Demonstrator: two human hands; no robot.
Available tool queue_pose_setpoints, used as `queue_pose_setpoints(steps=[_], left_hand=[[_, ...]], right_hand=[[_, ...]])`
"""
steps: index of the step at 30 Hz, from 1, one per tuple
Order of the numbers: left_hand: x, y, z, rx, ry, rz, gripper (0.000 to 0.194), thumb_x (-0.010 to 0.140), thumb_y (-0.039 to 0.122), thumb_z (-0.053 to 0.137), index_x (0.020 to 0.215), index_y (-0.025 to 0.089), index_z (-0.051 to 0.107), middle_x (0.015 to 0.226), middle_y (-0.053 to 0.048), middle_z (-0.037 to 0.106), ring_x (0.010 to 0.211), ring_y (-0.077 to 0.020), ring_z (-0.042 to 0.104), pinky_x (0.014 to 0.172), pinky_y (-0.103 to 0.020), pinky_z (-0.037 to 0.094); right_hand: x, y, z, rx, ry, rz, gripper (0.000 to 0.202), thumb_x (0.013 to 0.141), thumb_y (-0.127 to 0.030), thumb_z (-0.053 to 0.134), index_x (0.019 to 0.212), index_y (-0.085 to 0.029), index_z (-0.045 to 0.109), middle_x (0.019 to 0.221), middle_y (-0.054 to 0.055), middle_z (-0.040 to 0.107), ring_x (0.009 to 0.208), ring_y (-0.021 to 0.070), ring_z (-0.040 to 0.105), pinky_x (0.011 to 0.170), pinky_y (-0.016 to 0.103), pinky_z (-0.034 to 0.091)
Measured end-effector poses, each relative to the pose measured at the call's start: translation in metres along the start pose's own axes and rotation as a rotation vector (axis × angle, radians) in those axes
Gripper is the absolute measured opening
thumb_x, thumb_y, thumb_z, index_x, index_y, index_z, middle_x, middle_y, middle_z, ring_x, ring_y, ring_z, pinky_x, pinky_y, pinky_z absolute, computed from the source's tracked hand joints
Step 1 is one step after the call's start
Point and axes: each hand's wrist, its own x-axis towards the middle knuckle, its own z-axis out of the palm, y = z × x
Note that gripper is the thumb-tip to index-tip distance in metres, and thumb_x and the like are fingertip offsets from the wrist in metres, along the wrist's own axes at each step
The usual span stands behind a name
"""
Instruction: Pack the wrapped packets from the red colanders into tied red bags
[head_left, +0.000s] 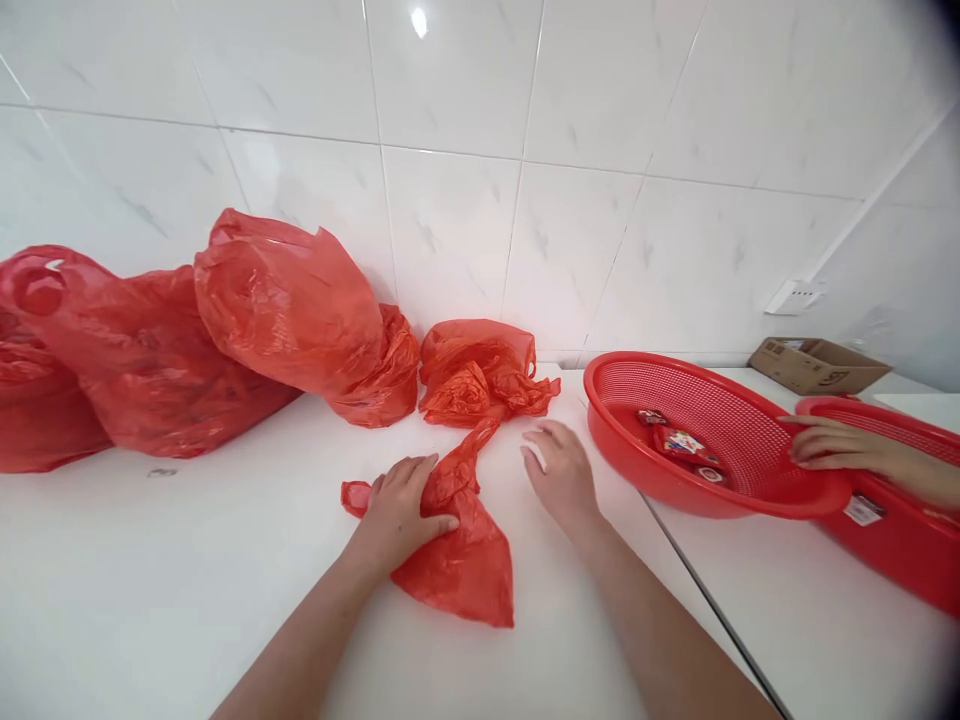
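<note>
A small red plastic bag (469,555) lies crumpled and flattened on the white table. My left hand (397,510) grips its left side, the thumb across the plastic and the fingers over one handle. To the right of the bag, my right hand (561,475) is open, with the thumb and fingers apart and nothing between them. Just beyond both hands, a bunched heap of red plastic bags (476,370) sits against the wall, close to the small bag's upper end.
Large, full red plastic bags (300,300) line the wall at left. A red basket (720,430) at right holds a few small packets (679,442). Another person's hand (840,445) is at its rim, over a second red basket (900,550). A cardboard box (817,368) stands behind.
</note>
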Motion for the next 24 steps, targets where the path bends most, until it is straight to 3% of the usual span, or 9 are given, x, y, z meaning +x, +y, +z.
queue_pose_setpoints(steps=[2,4,6,8,11,16,19,24], left_hand=[[0.001,-0.007,0.003,-0.01,-0.039,-0.026,0.065,0.047,0.035,0.084,0.109,0.031,0.065,0.131,-0.009,0.054,0.13,-0.0383,0.034,0.11,-0.053,-0.001],[0.003,-0.01,0.005,-0.019,-0.035,-0.034,0.059,0.046,0.035,0.084,0.102,0.03,0.067,0.131,-0.009,0.054,0.129,-0.0381,0.035,0.11,-0.052,-0.004],[0.004,-0.009,0.005,-0.006,-0.03,-0.041,0.056,0.046,0.033,0.083,0.099,0.029,0.067,0.129,-0.009,0.056,0.127,-0.0382,0.038,0.11,-0.053,-0.002],[0.005,-0.005,0.004,-0.002,-0.019,-0.047,0.053,0.047,0.03,0.082,0.097,0.028,0.066,0.122,-0.009,0.06,0.122,-0.0381,0.043,0.109,-0.053,0.002],[0.005,0.0,0.002,-0.07,0.032,-0.045,0.037,0.051,0.03,0.079,0.086,0.027,0.067,0.101,-0.005,0.067,0.106,-0.0346,0.052,0.109,-0.049,0.01],[0.002,0.002,-0.001,-0.124,0.076,-0.014,0.011,0.06,0.03,0.073,0.068,0.026,0.065,0.072,-0.001,0.064,0.073,-0.0258,0.053,0.098,-0.042,0.033],[0.002,0.003,-0.002,-0.169,0.073,-0.008,0.012,0.062,0.021,0.068,0.072,0.026,0.068,0.078,-0.002,0.066,0.077,-0.0258,0.055,0.093,-0.04,0.038],[0.001,0.008,-0.004,-0.357,0.103,0.062,0.028,0.055,0.006,0.056,0.071,0.026,0.068,0.101,-0.005,0.066,0.102,-0.0298,0.053,0.099,-0.039,0.036]], right_hand=[[0.006,0.001,-0.026,-0.225,0.199,-0.059,0.027,0.087,-0.027,0.045,0.106,-0.018,0.063,0.124,0.012,0.053,0.115,0.0249,0.047,0.099,0.04,0.034],[0.009,0.007,-0.056,-0.421,0.294,-0.019,0.031,0.086,-0.027,0.048,0.114,-0.017,0.059,0.129,0.014,0.05,0.122,0.0285,0.042,0.101,0.045,0.03],[0.006,0.016,-0.082,-0.583,0.246,0.049,0.037,0.084,-0.03,0.052,0.118,-0.016,0.056,0.125,0.015,0.054,0.118,0.0323,0.045,0.096,0.049,0.034],[-0.002,0.027,-0.1,-0.687,0.114,0.092,0.039,0.082,-0.03,0.054,0.118,-0.017,0.055,0.11,0.015,0.062,0.101,0.0319,0.056,0.083,0.046,0.041],[-0.018,0.04,-0.109,-0.771,-0.022,0.067,0.031,0.084,-0.023,0.047,0.112,-0.018,0.059,0.09,0.012,0.067,0.077,0.0253,0.061,0.062,0.035,0.042],[-0.041,0.035,-0.115,-0.791,-0.037,-0.028,0.032,0.088,-0.02,0.038,0.111,-0.019,0.061,0.09,0.01,0.066,0.076,0.0216,0.061,0.058,0.031,0.04],[-0.055,0.023,-0.123,-0.714,-0.065,-0.055,0.034,0.09,-0.024,0.036,0.114,-0.02,0.059,0.093,0.009,0.066,0.077,0.0219,0.061,0.06,0.033,0.042],[-0.076,0.006,-0.141,-0.551,-0.095,-0.047,0.034,0.088,-0.032,0.038,0.113,-0.024,0.059,0.099,0.009,0.065,0.083,0.0255,0.062,0.065,0.039,0.048]])
